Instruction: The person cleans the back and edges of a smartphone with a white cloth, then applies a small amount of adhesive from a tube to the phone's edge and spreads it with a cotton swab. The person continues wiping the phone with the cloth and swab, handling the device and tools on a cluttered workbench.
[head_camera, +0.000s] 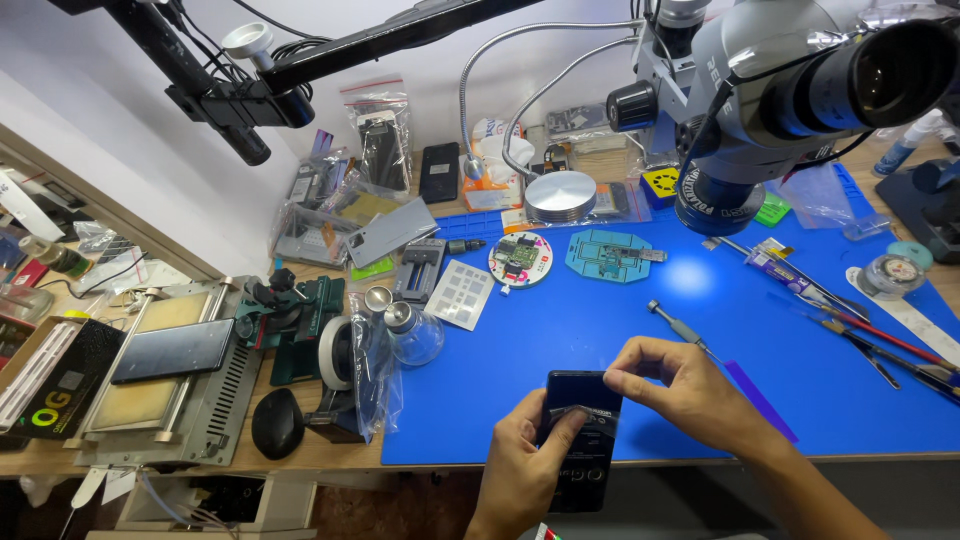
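The left hand (520, 465) wraps its fingers around a flat black glass phone (583, 440) at the near edge of the blue mat (600, 330). The right hand (680, 385) pinches its top edge. It looks slippery and breakable, so hold its sides.

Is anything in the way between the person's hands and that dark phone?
Nothing visible is. The left hand grips the dark phone from below, and the right hand pinches a small strip against its upper part, over the blue mat.
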